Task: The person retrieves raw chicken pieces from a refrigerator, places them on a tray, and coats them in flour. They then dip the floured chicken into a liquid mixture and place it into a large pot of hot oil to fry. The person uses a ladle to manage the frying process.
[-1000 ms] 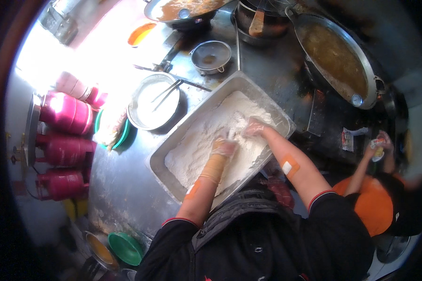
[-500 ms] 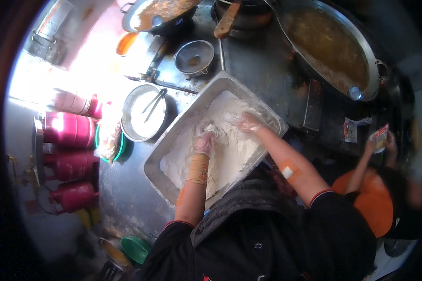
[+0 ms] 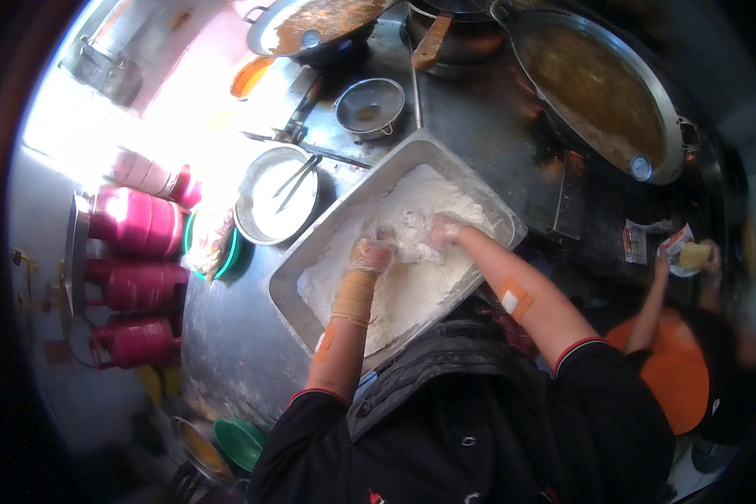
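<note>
A deep rectangular metal tray (image 3: 301, 315) holds white flour-like powder (image 3: 412, 296) and stands at an angle in front of me. Both hands are inside it, in clear plastic gloves. My left hand (image 3: 373, 252) has its fingers curled into powder-covered lumps; what lies in its grip is hidden. Close by on the right, my right hand (image 3: 448, 230) points inward, its fingertips blurred and covered by powder. Between the hands lies a pale coated clump (image 3: 416, 238), whose kind I cannot make out. A tan wrap (image 3: 354, 296) circles my left wrist.
Beyond the tray's left side stands a round pot (image 3: 265, 220) with white contents and tongs (image 3: 296, 181). Behind are a strainer (image 3: 370, 107), a pan of orange-brown food (image 3: 319, 23) and a wide oil pan (image 3: 596, 88). Another person's hand (image 3: 711, 256) holds a packet (image 3: 680, 249) at right.
My hands have come closer together over the powder, the right one drawing inward. The whole view has shifted slightly. At right, the other person's packet now shows a yellow block beside it.
</note>
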The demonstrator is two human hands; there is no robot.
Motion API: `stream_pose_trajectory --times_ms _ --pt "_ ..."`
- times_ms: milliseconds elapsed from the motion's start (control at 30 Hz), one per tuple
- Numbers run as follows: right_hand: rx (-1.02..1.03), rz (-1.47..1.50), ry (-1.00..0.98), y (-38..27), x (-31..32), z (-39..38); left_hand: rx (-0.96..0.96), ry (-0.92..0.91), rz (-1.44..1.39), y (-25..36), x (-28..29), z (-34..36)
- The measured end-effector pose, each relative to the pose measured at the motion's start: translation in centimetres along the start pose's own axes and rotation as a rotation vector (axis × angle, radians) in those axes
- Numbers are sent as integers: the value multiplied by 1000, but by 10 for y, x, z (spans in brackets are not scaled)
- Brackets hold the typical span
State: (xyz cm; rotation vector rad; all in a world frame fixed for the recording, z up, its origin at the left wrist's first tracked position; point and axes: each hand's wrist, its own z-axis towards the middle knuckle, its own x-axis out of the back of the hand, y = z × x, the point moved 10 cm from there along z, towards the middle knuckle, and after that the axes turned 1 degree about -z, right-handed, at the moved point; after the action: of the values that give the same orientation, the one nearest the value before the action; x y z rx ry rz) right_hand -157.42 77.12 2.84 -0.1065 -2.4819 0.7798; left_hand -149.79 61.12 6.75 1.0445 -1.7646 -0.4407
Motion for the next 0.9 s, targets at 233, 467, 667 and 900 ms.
stream_pose_trajectory --times_ms 233,467,667,900 --pt "227 -285 -15 -23 -47 21 -68 -75 15 -1 -19 -21" --pt "254 -156 -115 -7 -27 6 31 6 -309 -45 5 -42" --pt "151 -542 49 -45 -40 -26 -18 194 -413 -25 33 -70" --pt "430 -770 124 -83 -7 -11 21 299 -216 -21 52 -75"
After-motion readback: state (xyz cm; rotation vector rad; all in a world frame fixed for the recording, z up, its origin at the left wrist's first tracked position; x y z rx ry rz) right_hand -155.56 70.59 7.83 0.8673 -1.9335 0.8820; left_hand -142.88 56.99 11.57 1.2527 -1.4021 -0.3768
